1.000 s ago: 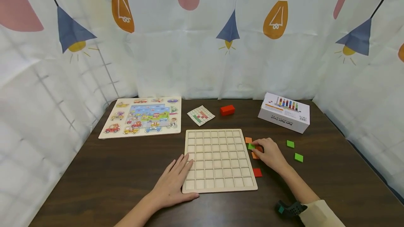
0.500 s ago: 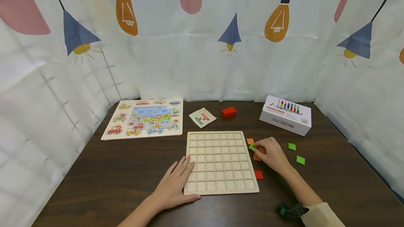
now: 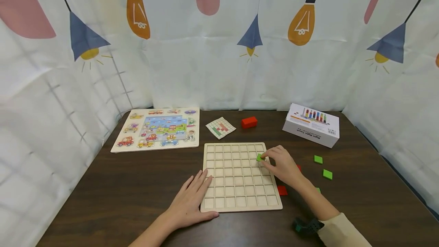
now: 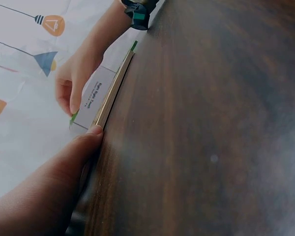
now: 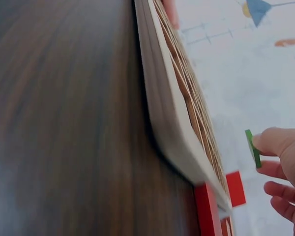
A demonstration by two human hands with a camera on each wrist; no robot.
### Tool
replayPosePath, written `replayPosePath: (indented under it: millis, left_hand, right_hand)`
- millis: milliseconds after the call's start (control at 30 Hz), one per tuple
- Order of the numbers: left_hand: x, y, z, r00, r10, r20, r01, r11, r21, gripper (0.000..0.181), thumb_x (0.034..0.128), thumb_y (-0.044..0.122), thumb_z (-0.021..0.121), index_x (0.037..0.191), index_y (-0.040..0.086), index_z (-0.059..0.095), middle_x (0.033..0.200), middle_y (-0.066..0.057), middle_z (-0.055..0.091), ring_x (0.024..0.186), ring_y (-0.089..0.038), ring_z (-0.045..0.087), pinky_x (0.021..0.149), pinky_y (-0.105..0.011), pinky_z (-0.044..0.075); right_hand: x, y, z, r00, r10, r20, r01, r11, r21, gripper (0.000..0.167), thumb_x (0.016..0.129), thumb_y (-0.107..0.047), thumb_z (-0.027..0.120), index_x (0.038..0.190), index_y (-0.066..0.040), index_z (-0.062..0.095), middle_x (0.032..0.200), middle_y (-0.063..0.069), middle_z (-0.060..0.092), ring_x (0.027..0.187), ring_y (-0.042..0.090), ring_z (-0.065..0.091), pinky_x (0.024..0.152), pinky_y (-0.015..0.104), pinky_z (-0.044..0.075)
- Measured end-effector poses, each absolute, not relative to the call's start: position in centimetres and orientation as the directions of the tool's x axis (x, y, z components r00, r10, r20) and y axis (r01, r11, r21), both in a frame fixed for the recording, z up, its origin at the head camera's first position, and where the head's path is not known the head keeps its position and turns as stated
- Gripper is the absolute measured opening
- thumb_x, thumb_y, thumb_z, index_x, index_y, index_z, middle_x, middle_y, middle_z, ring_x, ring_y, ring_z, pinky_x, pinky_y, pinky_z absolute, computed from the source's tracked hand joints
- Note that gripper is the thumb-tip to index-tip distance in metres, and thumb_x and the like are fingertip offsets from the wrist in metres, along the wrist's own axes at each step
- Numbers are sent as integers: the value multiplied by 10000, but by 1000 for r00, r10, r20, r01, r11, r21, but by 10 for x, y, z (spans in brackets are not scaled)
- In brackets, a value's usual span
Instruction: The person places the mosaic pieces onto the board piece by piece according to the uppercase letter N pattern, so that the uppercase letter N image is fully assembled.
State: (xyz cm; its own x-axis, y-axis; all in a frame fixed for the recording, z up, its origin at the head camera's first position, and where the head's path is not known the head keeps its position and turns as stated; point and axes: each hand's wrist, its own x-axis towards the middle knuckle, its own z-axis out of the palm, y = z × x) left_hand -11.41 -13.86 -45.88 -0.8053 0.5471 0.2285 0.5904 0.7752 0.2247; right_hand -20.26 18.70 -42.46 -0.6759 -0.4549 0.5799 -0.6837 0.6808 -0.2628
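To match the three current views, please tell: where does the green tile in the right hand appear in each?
Head: green tile right of centre, below mid-height.
Left wrist: green tile left side, about mid-height, partly hidden.
Right wrist: green tile right side, below mid-height.
Shared landmark: wooden grid board.

The tip of my left hand's (image 4: 49, 182) thumb pressed against the near end of the pale, layered wooden board (image 4: 113, 91), which I saw edge-on. Above the board's face, and apart from it, my right hand (image 4: 81, 73) pinched a flat green tile (image 4: 74, 117). Past the board's far end, a dark wristband (image 4: 138, 17) with a teal patch circled my right wrist. A thin green piece (image 4: 133, 45) showed at that far end. Behind the board stood a white cardboard box (image 4: 102, 80) with dark lettering, partly hidden by my hand; under the board spread the dark brown wooden tabletop (image 4: 196, 123).
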Motion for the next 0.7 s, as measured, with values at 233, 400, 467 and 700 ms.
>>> replayPosePath:
  millis: [233,400,467,700]
  left_hand:
    - [-114,-138,-459,-799,552,238,598,772,215,972,768,740,435,1437,50,291,1501,-147,181,1368,-278,169,1053,-471,183]
    - [-115,-139,-458,-802,544,246,594,773,225,978,761,741,445,1436,49,294,1502,-145,179,1369,-273,167,1054,-468,181]
    - [-115,-139,-458,-805,541,244,590,775,228,983,758,745,444,1437,51,291,1504,-140,173,1371,-268,161,1056,-464,176]
    - [-115,-138,-459,-808,541,231,587,772,244,988,754,746,449,1434,46,296,1504,-143,173,1371,-272,160,1056,-467,171]
  right_hand:
    - [-205,164,-421,-624,-510,592,-743,621,-248,166,711,-98,777,855,-117,694,853,-23,660,839,149,521,729,329,450]
    - [-205,144,-417,-612,-556,562,-754,625,-204,144,735,-134,763,863,-125,698,862,-35,659,841,152,535,783,358,457]
    - [-205,136,-415,-612,-569,550,-758,621,-199,138,743,-140,756,868,-135,700,870,-40,658,848,149,539,776,350,460]
    - [-209,113,-418,-586,-609,534,-785,589,-189,127,763,-186,746,876,-152,701,892,-47,658,867,132,543,757,305,460]
